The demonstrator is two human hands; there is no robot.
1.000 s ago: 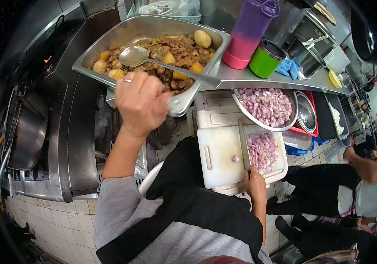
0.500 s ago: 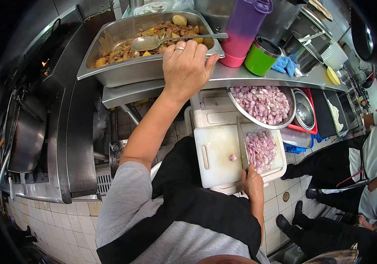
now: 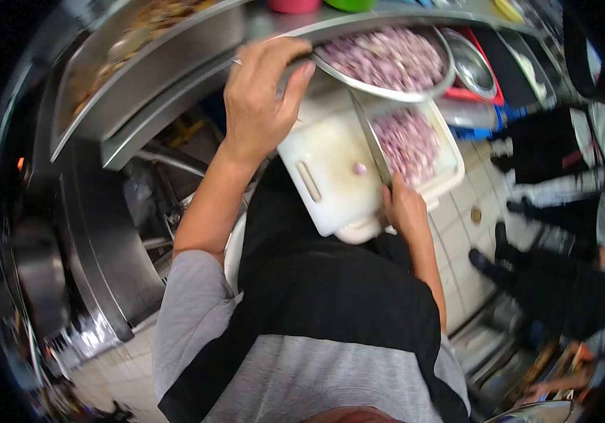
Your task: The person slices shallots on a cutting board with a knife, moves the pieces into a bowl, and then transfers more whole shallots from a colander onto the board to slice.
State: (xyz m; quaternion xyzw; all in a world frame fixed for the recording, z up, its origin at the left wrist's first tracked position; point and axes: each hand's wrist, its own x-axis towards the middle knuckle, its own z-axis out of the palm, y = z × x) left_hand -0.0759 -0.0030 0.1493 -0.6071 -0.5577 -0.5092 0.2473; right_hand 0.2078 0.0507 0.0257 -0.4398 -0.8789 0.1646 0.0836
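Head view: the knife [image 3: 371,141] lies with its long axis running from the near edge of the cutting board [image 3: 323,166] up and a little to the left. The tip points away from the person, toward the large bowl [image 3: 359,79], and the handle is at the person's side. The blade stands on the board between one single purple piece [image 3: 360,168] on its left and one pile of chopped shallots [image 3: 407,137] on its right.

I count one knife, one white cutting board, and two steel bowls: the large one full of cut shallots and one smaller bowl [image 3: 470,67] just beside it. One steel tray with food [image 3: 126,77] sits on the desk [image 3: 175,116] at the upper left.

The right hand [image 3: 404,208] is closed around the knife handle at the near corner of the board. The left hand [image 3: 263,99] is raised, its fingers curled and the thumb out toward the rim of the large bowl. The picture is blurred there, so I cannot tell whether it grips the rim, the edge of the desk, or nothing.

At the right, other people [image 3: 563,155] stand on the tiled floor [image 3: 457,240].
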